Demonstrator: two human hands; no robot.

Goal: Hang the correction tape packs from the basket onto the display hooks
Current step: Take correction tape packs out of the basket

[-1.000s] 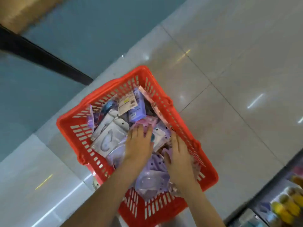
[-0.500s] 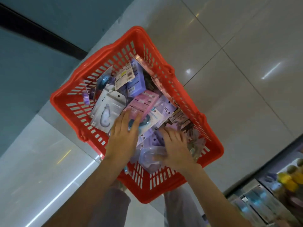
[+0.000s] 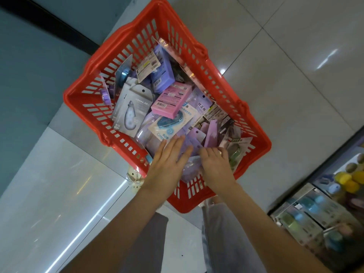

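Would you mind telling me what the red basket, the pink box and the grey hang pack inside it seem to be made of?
Red basket: moulded plastic, slightly glossy, with slotted walls. Pink box: likely matte printed cardboard, with crisp folded edges. Grey hang pack: probably card, with a punched hole; a clear blister is uncertain.

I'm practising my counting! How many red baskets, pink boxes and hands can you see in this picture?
Red basket: 1
Pink box: 1
Hands: 2, the left hand and the right hand
Total: 4
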